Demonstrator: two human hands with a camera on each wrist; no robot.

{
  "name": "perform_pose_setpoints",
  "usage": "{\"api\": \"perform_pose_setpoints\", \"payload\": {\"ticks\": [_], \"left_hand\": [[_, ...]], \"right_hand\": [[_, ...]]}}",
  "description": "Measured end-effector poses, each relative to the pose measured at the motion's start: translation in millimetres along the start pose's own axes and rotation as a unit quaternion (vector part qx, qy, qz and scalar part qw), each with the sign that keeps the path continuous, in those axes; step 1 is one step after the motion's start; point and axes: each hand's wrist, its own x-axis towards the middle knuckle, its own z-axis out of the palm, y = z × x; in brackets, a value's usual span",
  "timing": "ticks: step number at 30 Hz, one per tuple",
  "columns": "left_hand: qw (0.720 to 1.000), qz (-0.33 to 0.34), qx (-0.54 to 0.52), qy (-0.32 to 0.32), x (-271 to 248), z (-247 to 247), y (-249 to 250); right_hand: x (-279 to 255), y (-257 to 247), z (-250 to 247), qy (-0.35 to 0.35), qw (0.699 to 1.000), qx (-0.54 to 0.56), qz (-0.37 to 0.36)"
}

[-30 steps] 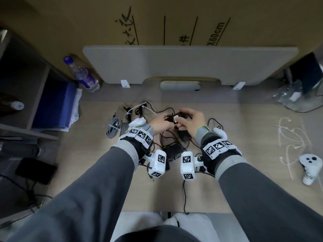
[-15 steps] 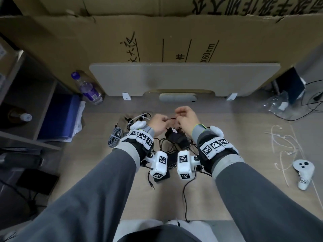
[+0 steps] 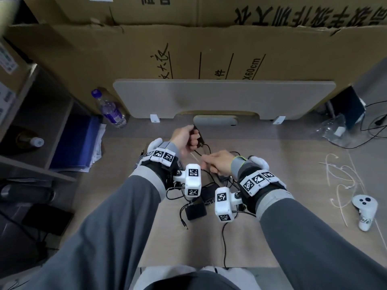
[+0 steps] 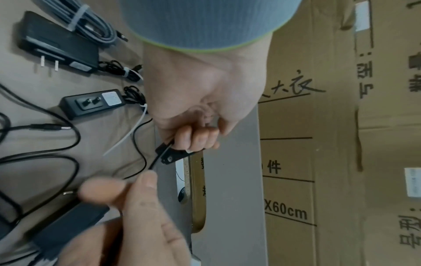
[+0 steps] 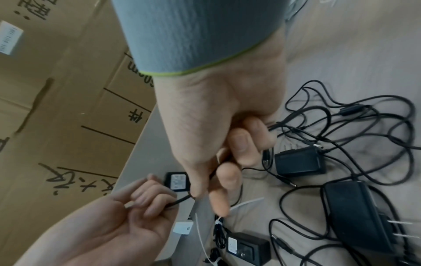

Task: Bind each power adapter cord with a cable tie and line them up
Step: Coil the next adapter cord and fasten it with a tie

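Note:
My left hand [image 3: 191, 139] is lifted over the far side of the desk and grips a small black power adapter [image 4: 174, 155] in its curled fingers. The adapter's thin black cord [image 4: 153, 164] runs down to my right hand [image 3: 207, 163], which pinches it between thumb and forefinger [image 5: 219, 207] a short way from the adapter [image 5: 177, 181]. Two adapters with tied cords [image 4: 91, 103] [image 4: 56, 43] lie side by side to the left. Loose adapters [image 5: 298, 162] [image 5: 357, 216] sit in tangled cords under my wrists. A white cable tie [image 5: 246, 203] lies beside them.
A tied grey cable bundle [image 4: 91, 21] lies at the far left of the row. Several loose white cable ties [image 3: 339, 174] and a white controller [image 3: 364, 208] lie to the right. A water bottle [image 3: 110, 110] and a grey board [image 3: 224, 99] stand at the back, with cardboard behind.
My left hand has lifted the small adapter up and away from the pile. My right hand has drawn apart from it along the cord. The head view has tilted upward.

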Motion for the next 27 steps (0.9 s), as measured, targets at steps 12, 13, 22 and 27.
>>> {"api": "perform_pose_setpoints", "payload": {"ticks": [12,13,22,27], "left_hand": [[0.992,0.045,0.114,0.004,-14.4,4.2,-8.8],[0.989,0.039,0.137,-0.026,-17.6,10.8,-10.5],[0.981,-0.002,0.129,-0.143,-13.7,12.6,-19.9],[0.999,0.051,0.004,-0.006,-5.1,11.9,6.1]], "right_hand": [[4.1,8.3,-22.8,0.238,0.961,-0.097,0.104],[5.5,4.3,-21.3,0.265,0.957,-0.06,0.097],[-1.1,-41.8,-20.6,0.177,0.98,0.054,-0.075],[-12.9,-34.2,-5.0,0.037,0.986,0.114,-0.118]]}}
